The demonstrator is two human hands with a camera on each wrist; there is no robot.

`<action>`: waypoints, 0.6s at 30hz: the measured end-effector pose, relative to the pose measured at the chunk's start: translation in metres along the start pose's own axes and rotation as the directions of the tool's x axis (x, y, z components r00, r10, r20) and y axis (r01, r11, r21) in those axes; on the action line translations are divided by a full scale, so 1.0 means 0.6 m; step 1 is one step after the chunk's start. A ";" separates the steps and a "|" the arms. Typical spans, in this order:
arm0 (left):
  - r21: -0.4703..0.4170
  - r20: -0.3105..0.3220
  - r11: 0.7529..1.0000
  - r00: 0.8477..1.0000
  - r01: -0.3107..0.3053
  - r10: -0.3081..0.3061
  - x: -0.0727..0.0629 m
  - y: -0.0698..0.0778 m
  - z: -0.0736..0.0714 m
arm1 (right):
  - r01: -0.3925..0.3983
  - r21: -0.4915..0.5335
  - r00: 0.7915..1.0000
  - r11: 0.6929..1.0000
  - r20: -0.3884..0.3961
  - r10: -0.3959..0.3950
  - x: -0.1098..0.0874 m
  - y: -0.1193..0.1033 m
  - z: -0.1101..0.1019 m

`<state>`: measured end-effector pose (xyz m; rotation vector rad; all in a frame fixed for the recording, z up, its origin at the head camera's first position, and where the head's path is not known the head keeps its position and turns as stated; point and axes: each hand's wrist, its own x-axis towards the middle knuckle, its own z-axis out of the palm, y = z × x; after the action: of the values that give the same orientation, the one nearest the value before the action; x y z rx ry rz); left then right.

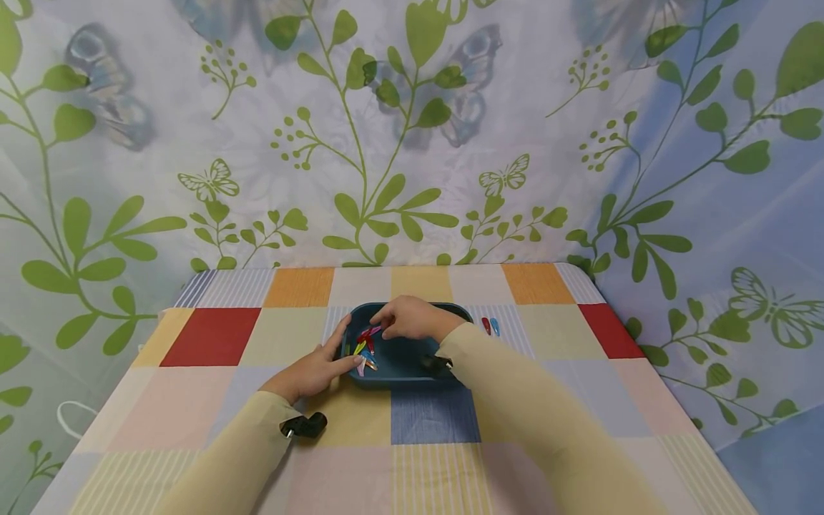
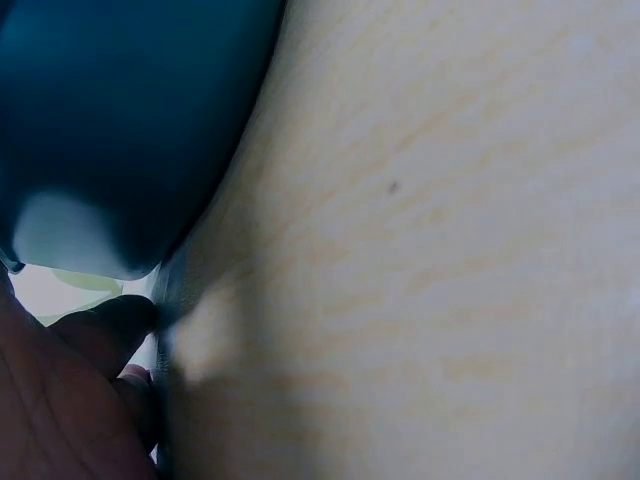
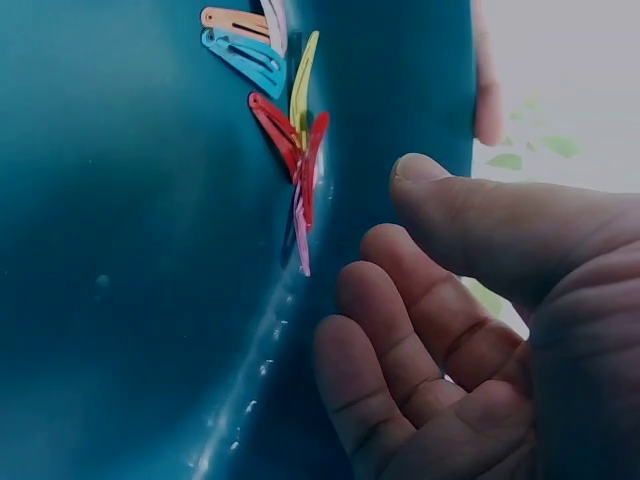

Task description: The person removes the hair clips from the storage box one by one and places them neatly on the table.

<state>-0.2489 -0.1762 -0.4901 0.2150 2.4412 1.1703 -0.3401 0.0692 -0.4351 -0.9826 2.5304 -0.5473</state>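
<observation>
A dark teal tray holds several snap hair clips bunched at its left end. In the right wrist view, red clips, a yellow clip, a pink clip, a blue clip and an orange clip show. My right hand hangs over the tray beside this bunch, fingers loosely bent, thumb apart, nothing between them. Along the tray's left side lies my left hand, fingers extended along the wall and thumb at the near left corner of the rim.
Right of the tray, a red hair clip and a blue hair clip lie side by side on the patchwork tablecloth. A leaf-patterned curtain hangs behind the table. A white cable loop shows at the left edge.
</observation>
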 end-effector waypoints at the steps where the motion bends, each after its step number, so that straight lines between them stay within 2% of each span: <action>1: -0.002 0.000 1.000 1.000 -0.004 0.004 0.000 0.000 0.000 | -0.001 0.001 1.000 1.000 0.006 0.001 0.003 0.000 0.002; 8: 0.006 -0.002 1.000 1.000 -0.017 0.017 -0.001 0.000 -0.001 | 0.001 0.032 0.999 0.999 0.036 -0.002 0.019 0.003 0.016; 18: 0.015 -0.007 1.000 1.000 -0.025 0.025 -0.001 0.002 0.000 | -0.001 -0.005 0.996 1.000 0.092 0.002 0.029 0.005 0.035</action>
<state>-0.2485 -0.1754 -0.4889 0.2468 2.4613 1.1654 -0.3440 0.0547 -0.4580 -0.9847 2.4525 -0.4837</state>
